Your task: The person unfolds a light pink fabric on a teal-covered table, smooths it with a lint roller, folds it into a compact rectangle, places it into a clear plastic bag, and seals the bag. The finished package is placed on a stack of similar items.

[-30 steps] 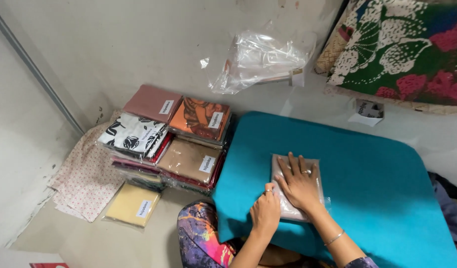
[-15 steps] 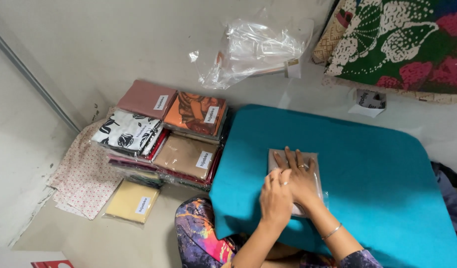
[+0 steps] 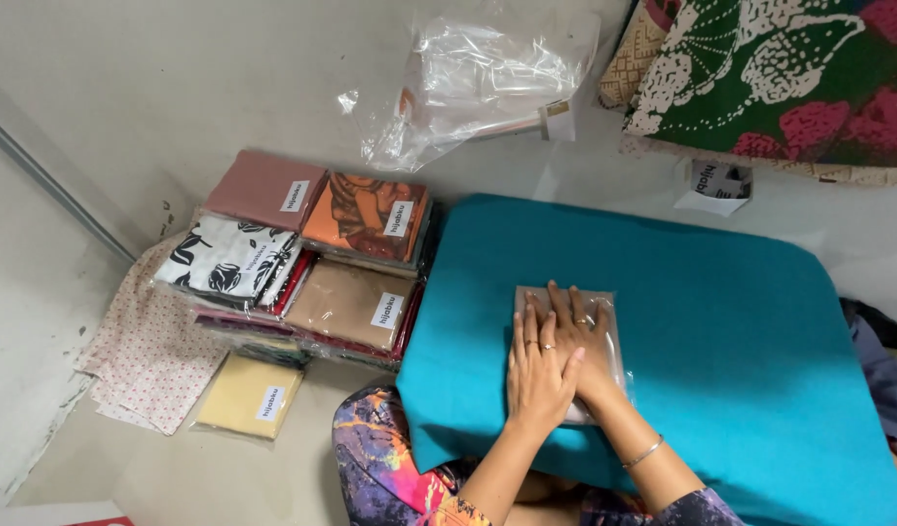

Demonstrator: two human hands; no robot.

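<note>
A flat clear-plastic packet of folded beige cloth lies on a teal padded surface. Both my hands rest flat on it, fingers stretched out and pressing down. My left hand lies partly over my right hand, which wears rings and has a bracelet at the wrist. Neither hand grips anything. Most of the packet is hidden beneath the two hands.
Left of the pad on the floor stand stacks of packed folded cloths, a yellow packet and a dotted cloth. Crumpled clear plastic bags lie at the back, with green-and-red floral fabric at the far right.
My left hand has slid from the packet's near edge up and over my right hand. Both hands now lie stacked flat on the packet.
</note>
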